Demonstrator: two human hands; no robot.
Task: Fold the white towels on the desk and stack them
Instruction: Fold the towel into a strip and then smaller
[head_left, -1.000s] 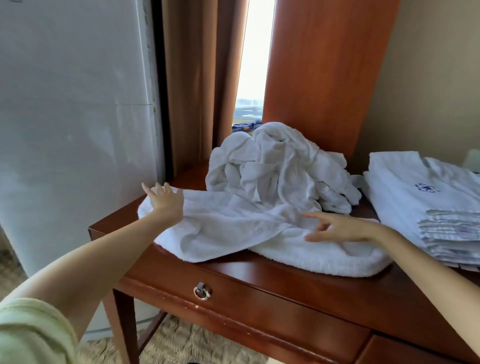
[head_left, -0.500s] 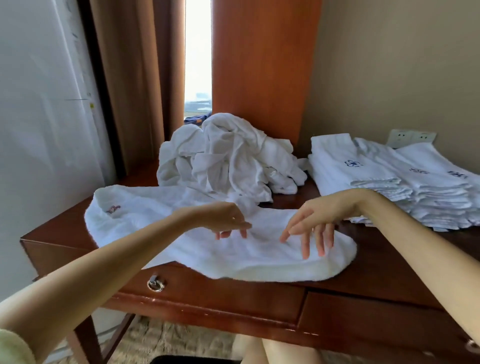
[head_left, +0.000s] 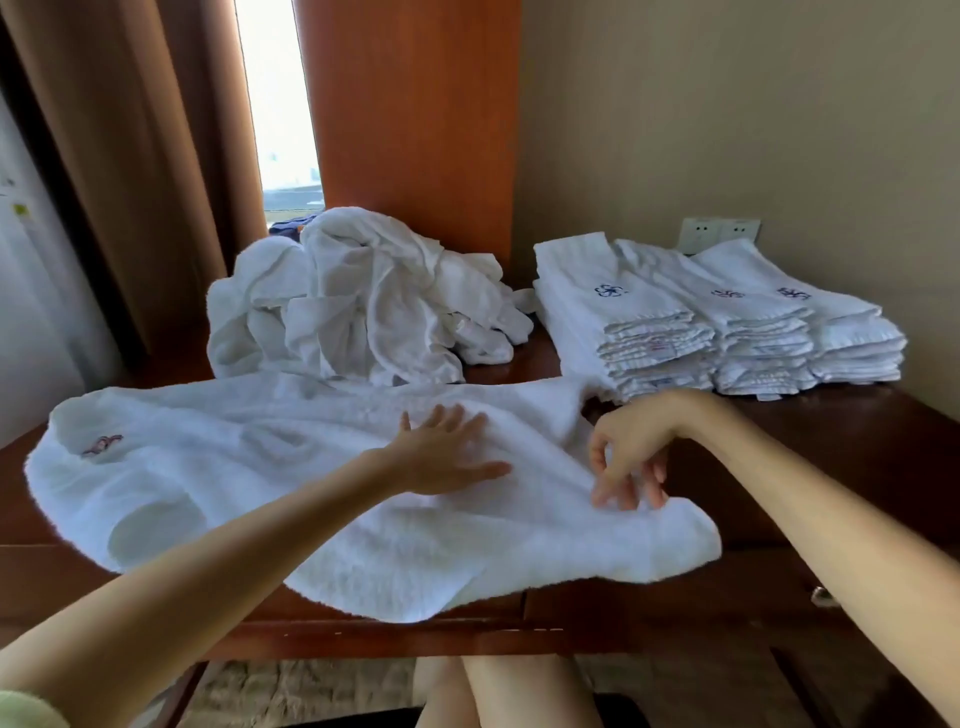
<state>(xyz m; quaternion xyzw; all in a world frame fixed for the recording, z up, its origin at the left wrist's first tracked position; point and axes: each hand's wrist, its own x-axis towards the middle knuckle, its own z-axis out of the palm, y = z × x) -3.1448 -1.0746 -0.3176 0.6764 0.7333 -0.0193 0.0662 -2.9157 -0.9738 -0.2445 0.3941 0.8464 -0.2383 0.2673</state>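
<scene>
Two hands apart on spread towel (head_left: 249, 483): left hand (head_left: 447, 457) flat, pressing mid-cloth; right hand (head_left: 631, 462) pinches a fold near right end. Towel lies across desk (head_left: 857, 447) front. Best flatten wrinkles and square corners before folding.

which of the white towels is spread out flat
The front towel with the reddish emblem, under the flat left hand and pinched by the right hand. The heap behind is crumpled; the stacks at right are folded.
</scene>
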